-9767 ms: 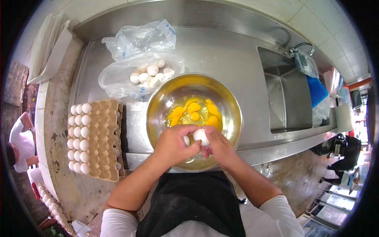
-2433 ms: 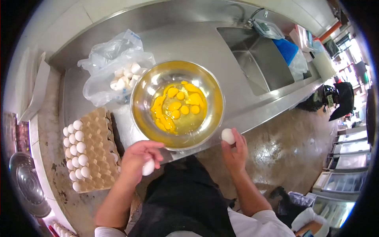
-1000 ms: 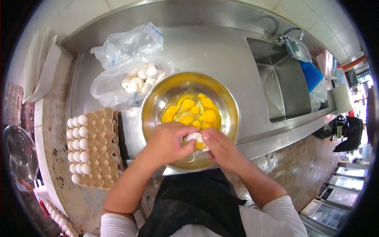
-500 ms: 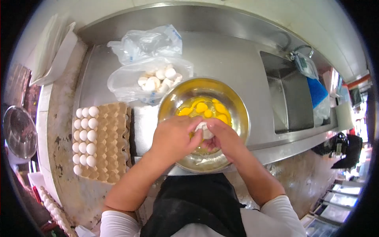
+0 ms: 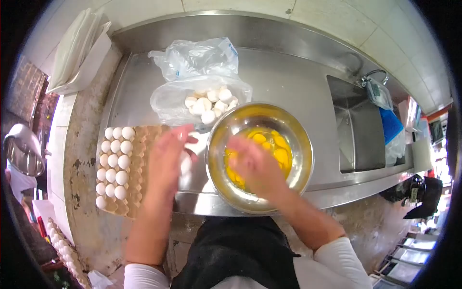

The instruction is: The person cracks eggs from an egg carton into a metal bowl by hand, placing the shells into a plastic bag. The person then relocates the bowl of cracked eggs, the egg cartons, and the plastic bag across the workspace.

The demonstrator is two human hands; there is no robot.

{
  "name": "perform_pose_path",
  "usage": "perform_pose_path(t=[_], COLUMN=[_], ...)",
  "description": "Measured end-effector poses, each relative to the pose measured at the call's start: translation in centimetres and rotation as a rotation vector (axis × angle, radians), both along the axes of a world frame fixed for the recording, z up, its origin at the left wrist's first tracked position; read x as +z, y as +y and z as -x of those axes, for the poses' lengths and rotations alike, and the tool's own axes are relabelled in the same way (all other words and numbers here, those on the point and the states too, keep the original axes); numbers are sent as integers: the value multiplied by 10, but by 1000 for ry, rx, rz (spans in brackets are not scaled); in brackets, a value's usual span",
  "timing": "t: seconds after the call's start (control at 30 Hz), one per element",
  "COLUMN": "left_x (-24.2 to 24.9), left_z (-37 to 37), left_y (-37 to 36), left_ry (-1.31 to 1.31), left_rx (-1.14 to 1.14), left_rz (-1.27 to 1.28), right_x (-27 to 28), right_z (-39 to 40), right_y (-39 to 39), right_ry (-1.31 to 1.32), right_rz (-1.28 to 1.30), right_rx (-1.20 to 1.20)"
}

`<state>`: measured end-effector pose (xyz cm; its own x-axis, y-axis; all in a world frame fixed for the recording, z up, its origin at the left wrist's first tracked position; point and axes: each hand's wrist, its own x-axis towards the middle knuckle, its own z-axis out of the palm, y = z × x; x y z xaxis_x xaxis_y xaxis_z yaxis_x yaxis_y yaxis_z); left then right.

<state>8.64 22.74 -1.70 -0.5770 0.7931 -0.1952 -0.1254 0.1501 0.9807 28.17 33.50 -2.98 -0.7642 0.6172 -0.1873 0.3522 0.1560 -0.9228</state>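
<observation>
My left hand point(image 5: 171, 154), blurred, is between the egg tray point(image 5: 139, 149) and the steel bowl point(image 5: 308, 164). A white eggshell point(image 5: 186, 164) shows in its curled fingers. Over the bowl hangs my right hand point(image 5: 255, 166), its fingers smeared by motion. Several whole yolks point(image 5: 281, 155) lie in clear egg white inside the bowl, partly hidden by that hand. Rows of white eggs point(image 5: 122, 161) fill the left part of the cardboard tray; the cups to their right hold none. Behind the bowl, a clear plastic bag point(image 5: 166, 103) contains a heap of white eggshells point(image 5: 211, 103).
A second crumpled plastic bag point(image 5: 199, 58) lies farther back on the steel counter point(image 5: 288, 82). At right is a sink basin point(image 5: 361, 130) with a faucet point(image 5: 378, 73). White containers point(image 5: 79, 62) stand at the back left. Another metal bowl point(image 5: 26, 156) is at far left.
Both hands were together over the bowl around a white egg. They have parted: the left moved left with the shell, while the right stayed above the bowl. The view shifted slightly.
</observation>
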Motion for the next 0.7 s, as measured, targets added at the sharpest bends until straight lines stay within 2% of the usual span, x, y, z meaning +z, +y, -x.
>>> perform_pose_path(t=[0.03,0.07,0.1,0.17,0.2,0.33,0.4,0.43,0.5,0.53,0.57,0.63,0.7], left_x=[-8,-16,-22,-27,-22,-19,-16,-14,-6,-8,-7,-6,-20], left_z=[-11,-28,-45,-51,-54,-84,-95,-97,-102,-103,-104,-98,-90], left_y=[-9,-10,-9,-6,-5,-19,-26,-29,-40,-41,-45,-49,-53], left_ry=[-307,-484,-660,-692,-642,-525,-524,-528,-610,-427,-450,-102,-68], left_rx=[11,77,133,137,105,-82,-207,-226,-528,-676,-701,-763,-699], left_rz=[-22,-9,6,-64,-42,-20,3,16,91,42,53,73,45], right_x=[7,12,10,1,-1,4,6,0,-21,-27,-25,-41,-53], right_z=[-10,-16,-16,-8,-7,-24,-42,-53,-81,-98,-117,-168,-204], right_y=[-21,-36,-48,-56,-58,-66,-75,-80,-93,-98,-95,-96,-106], right_ry=[16,31,27,144,149,191,5,-5,66,187,315,555,494], right_rz=[-81,-164,-170,-529,-602,-638,-573,-566,-287,453,672,889,771], right_rx=[93,185,166,97,37,21,66,46,-296,-588,-729,-850,-957])
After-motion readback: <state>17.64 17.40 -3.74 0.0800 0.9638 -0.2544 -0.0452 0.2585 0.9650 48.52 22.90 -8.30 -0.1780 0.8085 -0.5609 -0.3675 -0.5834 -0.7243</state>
